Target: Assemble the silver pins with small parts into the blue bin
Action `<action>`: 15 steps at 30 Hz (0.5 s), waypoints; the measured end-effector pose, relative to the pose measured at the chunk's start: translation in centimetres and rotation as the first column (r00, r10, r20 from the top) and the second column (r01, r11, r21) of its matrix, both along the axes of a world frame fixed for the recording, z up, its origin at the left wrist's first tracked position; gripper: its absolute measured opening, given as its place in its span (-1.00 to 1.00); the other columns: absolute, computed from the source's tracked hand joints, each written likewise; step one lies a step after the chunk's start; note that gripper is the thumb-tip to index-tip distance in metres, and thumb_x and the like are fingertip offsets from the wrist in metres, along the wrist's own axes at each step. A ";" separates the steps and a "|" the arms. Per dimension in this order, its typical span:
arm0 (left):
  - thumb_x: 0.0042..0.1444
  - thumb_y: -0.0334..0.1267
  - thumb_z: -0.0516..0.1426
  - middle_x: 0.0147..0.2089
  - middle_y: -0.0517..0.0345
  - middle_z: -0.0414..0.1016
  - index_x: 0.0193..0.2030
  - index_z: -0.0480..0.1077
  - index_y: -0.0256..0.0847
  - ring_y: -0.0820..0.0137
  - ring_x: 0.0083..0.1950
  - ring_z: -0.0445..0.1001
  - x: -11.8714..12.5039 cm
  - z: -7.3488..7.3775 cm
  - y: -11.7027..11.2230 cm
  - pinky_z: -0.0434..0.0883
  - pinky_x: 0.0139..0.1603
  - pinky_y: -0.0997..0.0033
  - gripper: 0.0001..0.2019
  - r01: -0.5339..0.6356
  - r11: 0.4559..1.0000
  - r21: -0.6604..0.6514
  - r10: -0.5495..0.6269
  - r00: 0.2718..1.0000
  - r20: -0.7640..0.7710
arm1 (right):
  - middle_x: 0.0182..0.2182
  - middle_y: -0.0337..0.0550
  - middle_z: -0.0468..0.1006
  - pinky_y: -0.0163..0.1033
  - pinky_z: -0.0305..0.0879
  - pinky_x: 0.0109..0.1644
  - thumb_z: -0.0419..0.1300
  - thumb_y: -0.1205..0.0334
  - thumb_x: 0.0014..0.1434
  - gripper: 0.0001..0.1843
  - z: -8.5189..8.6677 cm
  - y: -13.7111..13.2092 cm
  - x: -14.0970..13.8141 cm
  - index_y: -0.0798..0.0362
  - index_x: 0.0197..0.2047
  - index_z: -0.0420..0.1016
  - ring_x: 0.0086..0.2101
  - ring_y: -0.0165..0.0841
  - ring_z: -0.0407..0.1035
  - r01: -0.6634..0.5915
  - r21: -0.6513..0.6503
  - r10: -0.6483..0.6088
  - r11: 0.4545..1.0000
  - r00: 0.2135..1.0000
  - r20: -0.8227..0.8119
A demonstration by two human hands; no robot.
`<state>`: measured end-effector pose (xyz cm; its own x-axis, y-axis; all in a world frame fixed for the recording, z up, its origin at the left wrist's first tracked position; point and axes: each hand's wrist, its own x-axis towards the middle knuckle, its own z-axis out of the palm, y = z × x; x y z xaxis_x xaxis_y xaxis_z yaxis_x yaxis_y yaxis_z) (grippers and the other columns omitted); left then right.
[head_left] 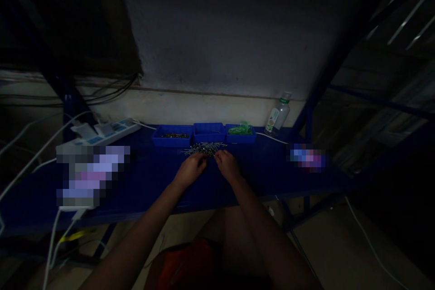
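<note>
A loose pile of thin metal pins (204, 148) lies on the dark blue table (152, 176), just in front of three blue trays. My left hand (190, 168) rests at the pile's near edge with its fingers curled into the pins. My right hand (227, 165) sits beside it, fingers bent toward the same pile. The scene is dim, and what each hand pinches is too small to make out. The left tray (171, 136) holds dark small parts, the middle tray (210, 132) looks nearly bare, and the right tray (240, 133) holds green pieces.
A white power strip (108, 132) with cables lies at the back left. A clear plastic bottle (277, 118) stands by the wall at the right. Blurred objects sit at the table's left (90, 174) and right (307, 156). Blue shelf posts flank the table.
</note>
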<state>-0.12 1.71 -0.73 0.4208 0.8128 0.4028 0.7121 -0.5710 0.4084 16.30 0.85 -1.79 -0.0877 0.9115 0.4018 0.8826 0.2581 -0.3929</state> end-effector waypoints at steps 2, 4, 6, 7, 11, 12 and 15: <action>0.10 -0.26 -0.05 -0.15 0.05 0.43 -0.09 0.34 -0.21 0.32 -0.12 0.38 0.0 -0.1 0.2 0.30 -0.10 0.36 -0.72 0.017 1.000 -0.017 -0.017 0.999 0.027 | -0.27 -0.17 0.38 -0.37 0.12 -0.14 -0.03 0.24 0.19 -0.85 0.3 -0.2 -0.2 0.03 -0.22 0.33 -0.21 -0.43 0.25 -0.102 0.004 0.102 0.995 0.995 0.014; 0.10 -0.24 -0.05 -0.20 0.05 0.44 -0.16 0.38 -0.21 0.32 -0.16 0.39 0.0 -0.2 0.4 0.30 -0.13 0.36 -0.75 0.051 0.998 -0.037 -0.050 0.998 0.031 | -0.25 -0.17 0.38 -0.37 0.12 -0.12 -0.03 0.25 0.19 -0.84 0.5 -0.3 -0.3 0.03 -0.21 0.33 -0.19 -0.43 0.24 -0.190 0.010 0.190 0.982 0.982 0.007; 0.11 -0.23 -0.06 -0.25 0.05 0.45 -0.24 0.40 -0.22 0.33 -0.19 0.39 0.0 -0.2 0.5 0.29 -0.14 0.36 -0.76 0.067 0.996 -0.059 -0.066 0.997 0.029 | -0.25 -0.17 0.38 -0.36 0.13 -0.11 -0.03 0.25 0.19 -0.84 0.7 -0.4 -0.4 0.03 -0.20 0.34 -0.19 -0.43 0.24 -0.223 -0.011 0.222 0.975 0.975 -0.020; 0.12 -0.23 -0.06 -0.27 0.05 0.45 -0.26 0.40 -0.22 0.33 -0.21 0.39 0.0 -0.1 0.5 0.29 -0.15 0.36 -0.76 0.068 0.995 -0.068 -0.066 0.997 0.030 | -0.26 -0.18 0.38 -0.35 0.13 -0.11 -0.02 0.25 0.19 -0.84 0.8 -0.4 -0.4 0.02 -0.21 0.35 -0.20 -0.42 0.25 -0.232 -0.035 0.231 0.972 0.972 -0.034; 0.11 -0.23 -0.05 -0.30 0.07 0.44 -0.31 0.39 -0.22 0.35 -0.23 0.39 0.1 0.2 0.4 0.29 -0.18 0.40 -0.78 0.064 0.993 -0.099 -0.061 0.998 0.033 | -0.27 -0.20 0.40 -0.34 0.12 -0.09 0.02 0.28 0.16 -0.87 0.8 -0.3 -0.1 0.02 -0.23 0.36 -0.20 -0.43 0.25 -0.285 -0.068 0.279 0.956 0.956 -0.092; 0.10 -0.23 -0.05 -0.31 0.08 0.43 -0.33 0.39 -0.22 0.36 -0.24 0.38 0.1 0.3 0.3 0.29 -0.19 0.41 -0.78 0.065 0.992 -0.107 -0.061 0.998 0.034 | -0.27 -0.21 0.40 -0.35 0.12 -0.09 0.03 0.28 0.16 -0.87 0.8 -0.2 -0.1 0.02 -0.23 0.36 -0.20 -0.43 0.25 -0.294 -0.067 0.286 0.953 0.952 -0.111; 0.10 -0.21 -0.05 -0.31 0.12 0.44 -0.33 0.38 -0.23 0.39 -0.26 0.39 0.1 0.6 0.3 0.28 -0.21 0.44 -0.78 0.065 0.989 -0.136 -0.056 0.996 0.065 | -0.26 -0.21 0.42 -0.36 0.13 -0.11 0.02 0.24 0.16 -0.84 0.7 -0.1 0.1 0.03 -0.19 0.35 -0.22 -0.45 0.27 -0.298 -0.035 0.286 0.954 0.939 -0.191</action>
<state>-0.05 1.97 -0.11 0.4489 0.8361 0.3153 0.6495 -0.5477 0.5274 16.37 0.73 -1.04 -0.2845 0.8806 0.3789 0.6842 0.4634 -0.5632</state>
